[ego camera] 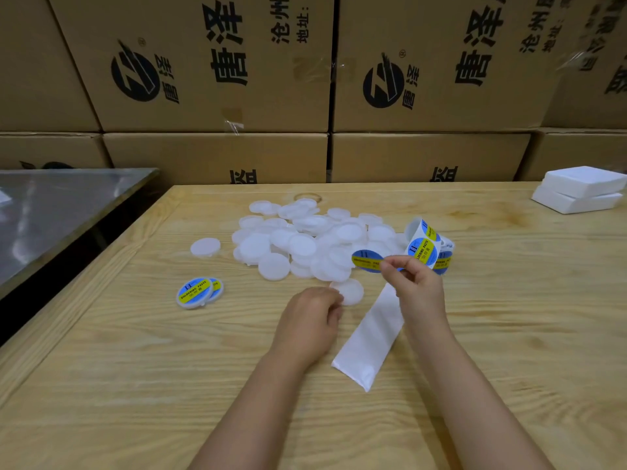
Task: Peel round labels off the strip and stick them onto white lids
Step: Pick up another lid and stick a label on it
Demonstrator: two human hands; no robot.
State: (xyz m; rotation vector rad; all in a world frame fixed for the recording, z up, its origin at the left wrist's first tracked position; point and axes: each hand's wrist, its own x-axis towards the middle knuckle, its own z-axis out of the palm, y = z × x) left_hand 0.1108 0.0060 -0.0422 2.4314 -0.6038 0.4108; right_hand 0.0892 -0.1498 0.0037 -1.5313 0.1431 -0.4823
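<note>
**Label held over a single lid**

Nearest on the desk (135, 385) lies the bare backing strip (368, 334), running up under the right hand (415, 286). The left hand (307, 320) rests curled at the edge of a single white lid (353, 291); whether its grip pinches it I cannot tell. The right grip pinches a round label (366, 261) in the air just beyond that lid. Farther left lie two labelled lids (198, 291); beyond, the lid pile (305, 239) and label roll (425, 245)

Right grip (412, 283) pinches round blue-and-yellow label (366, 261) by its edge, above the lid pile (305, 239). Left grip (310, 320), fingers curled, holds single lid (351, 291) flat on counter (135, 368). Bare backing strip (368, 337) passes under right wrist. Two labelled lids (198, 291) lie apart, left.
</note>
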